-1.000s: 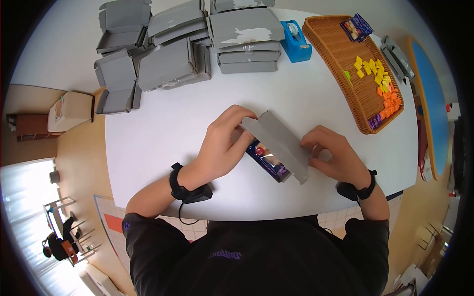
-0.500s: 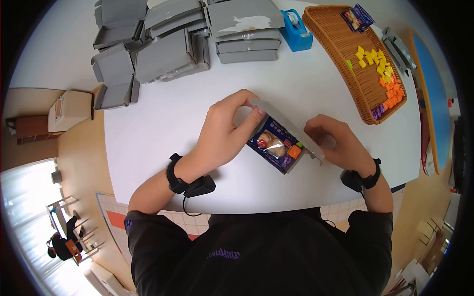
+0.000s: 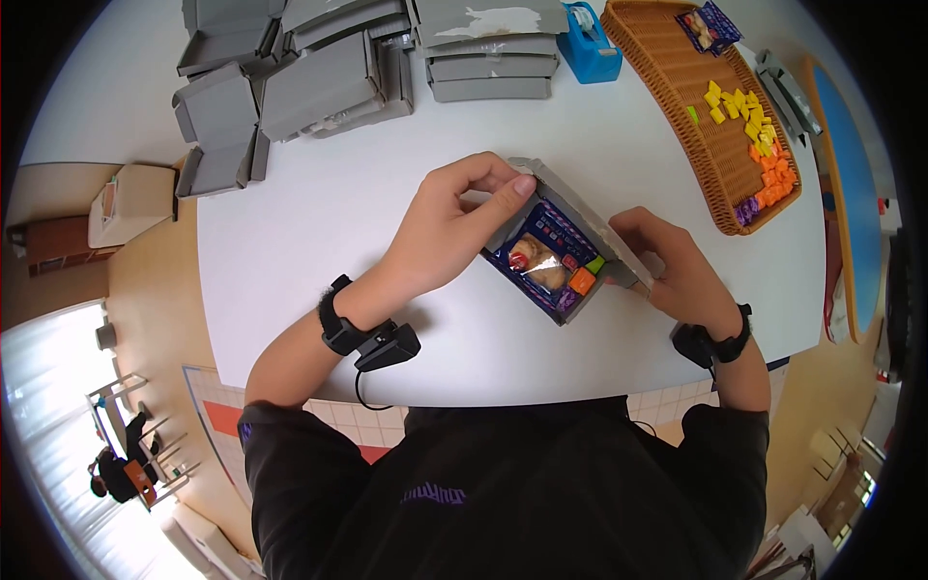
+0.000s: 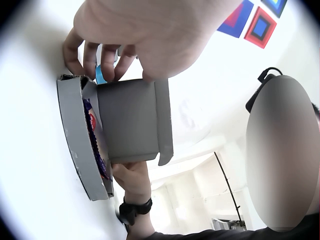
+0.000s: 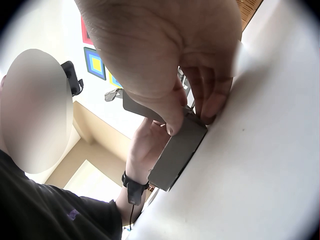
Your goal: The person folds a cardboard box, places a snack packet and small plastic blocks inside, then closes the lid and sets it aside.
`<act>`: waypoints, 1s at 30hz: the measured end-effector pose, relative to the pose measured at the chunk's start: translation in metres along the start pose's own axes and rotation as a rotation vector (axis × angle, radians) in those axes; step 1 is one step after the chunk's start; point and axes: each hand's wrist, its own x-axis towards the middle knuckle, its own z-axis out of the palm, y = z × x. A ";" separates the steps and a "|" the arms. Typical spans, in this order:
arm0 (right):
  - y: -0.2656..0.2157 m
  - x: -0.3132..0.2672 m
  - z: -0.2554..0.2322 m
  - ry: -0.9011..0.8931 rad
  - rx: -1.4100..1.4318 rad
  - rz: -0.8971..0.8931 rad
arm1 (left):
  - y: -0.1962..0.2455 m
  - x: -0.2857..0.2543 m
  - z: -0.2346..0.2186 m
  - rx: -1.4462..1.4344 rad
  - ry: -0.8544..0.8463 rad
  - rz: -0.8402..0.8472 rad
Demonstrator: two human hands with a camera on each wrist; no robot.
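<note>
A small grey cardboard box (image 3: 500, 237) sits at the middle of the table with its lid (image 4: 127, 120) raised. Inside lies a dark blue snack packet (image 3: 536, 261) with a see-through window. Small wrapped sweets share the box: an orange sweet (image 3: 582, 281), a green sweet (image 3: 594, 264) and a purple sweet (image 3: 566, 302). My left hand (image 3: 449, 227) grips the box's far left corner, thumb over the lid's edge. On the other side, my right hand (image 3: 677, 266) pinches the box's right end, its thumb against the wall in the right wrist view.
Stacked grey boxes (image 3: 493, 77) and open boxes (image 3: 222, 159) line the table's far side. Beside them stands a blue tape dispenser (image 3: 590, 58). A wicker basket (image 3: 667, 106) at the right holds yellow, orange and purple sweets and a snack packet. Folded grey cardboard (image 3: 788, 97) lies beyond it.
The lid has swung up and away from me, uncovering the packet and sweets. Both hands have stayed at the box. The head view has tilted, shifting the table upward in the picture.
</note>
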 end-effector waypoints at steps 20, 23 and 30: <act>0.002 -0.001 -0.006 -0.007 -0.036 -0.108 | -0.017 -0.003 -0.006 0.323 -0.021 0.184; -0.007 -0.002 0.000 0.097 -0.009 -0.101 | -0.016 -0.004 -0.001 0.262 0.008 0.182; -0.005 -0.002 -0.001 -0.001 -0.168 -0.258 | -0.013 -0.002 -0.017 0.129 -0.116 0.093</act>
